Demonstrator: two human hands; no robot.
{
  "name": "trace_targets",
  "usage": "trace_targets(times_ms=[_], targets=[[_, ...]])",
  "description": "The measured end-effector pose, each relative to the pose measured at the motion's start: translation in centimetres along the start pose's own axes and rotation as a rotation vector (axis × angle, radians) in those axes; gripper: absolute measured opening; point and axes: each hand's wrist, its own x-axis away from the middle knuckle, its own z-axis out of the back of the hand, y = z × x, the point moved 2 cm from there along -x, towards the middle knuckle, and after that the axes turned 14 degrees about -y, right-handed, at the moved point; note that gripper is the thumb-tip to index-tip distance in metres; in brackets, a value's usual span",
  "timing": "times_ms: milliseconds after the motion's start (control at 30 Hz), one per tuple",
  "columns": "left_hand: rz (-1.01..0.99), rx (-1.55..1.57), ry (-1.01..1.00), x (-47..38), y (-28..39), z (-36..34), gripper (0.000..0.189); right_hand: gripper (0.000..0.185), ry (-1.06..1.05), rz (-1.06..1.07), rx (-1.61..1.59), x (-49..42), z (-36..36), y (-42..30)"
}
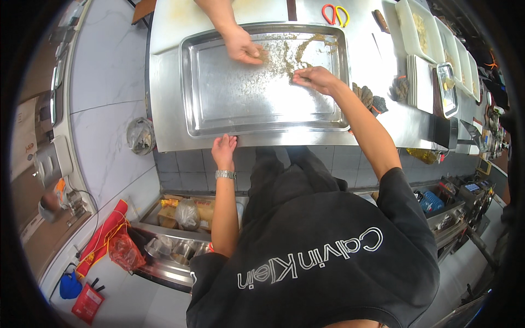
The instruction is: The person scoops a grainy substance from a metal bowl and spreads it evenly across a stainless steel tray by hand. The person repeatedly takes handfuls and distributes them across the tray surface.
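A large rectangular stainless steel tray [242,94] lies on the steel worktable, with brown-green dry flakes [283,46] strewn over its far right part. My right hand [313,79] is low over the tray's right half, fingertips drawn together around a little of the flakes. At the near table edge, below the tray's front rim, rests my left hand [224,149], wearing a metal-band watch [226,174]; nothing shows in its fingers. From the far side, a co-worker's hand [244,47] reaches over the tray and is slightly blurred, with flakes at its fingertips.
Behind the tray lie a white cutting board [176,24], red-and-yellow-handled scissors [335,15] and a wooden-handled knife [381,21]. To the right are white plastic bins [418,30], stacked white trays [419,84] and dark cloth-like bundles [363,95]. A bag-lined bin [140,136] stands left.
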Motion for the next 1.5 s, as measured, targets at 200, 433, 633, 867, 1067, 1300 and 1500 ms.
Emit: trace_targets(times_ms=[200,433,633,867,1067,1300,1500], targets=[[-0.011,0.007,0.02,0.2,0.1,-0.2,0.024,0.025,-0.049,-0.01,0.049,-4.4,-3.7,0.2],[-0.002,0.015,0.039,0.5,0.2,-0.5,0.025,0.02,-0.089,-0.1,0.289,-6.5,-7.8,0.0],[-0.007,0.028,0.035,0.3,0.2,-0.6,0.022,0.021,-0.129,-0.104,0.262,-7.6,-7.5,0.3],[-0.008,0.016,0.038,0.5,0.3,-0.4,0.023,0.023,-0.144,-0.21,0.325,-6.6,-7.7,-1.1],[-0.007,0.012,0.022,0.2,0.1,-0.4,0.024,0.021,-0.055,-0.15,0.36,-7.9,-4.9,-1.2],[-0.001,0.007,0.049,0.3,0.2,-0.5,0.023,0.023,0.033,-0.091,0.341,-6.2,-3.1,-1.2],[-0.015,0.002,0.039,0.5,0.1,-0.4,0.022,0.023,-0.07,-0.166,0.363,-4.1,-0.7,-1.1]])
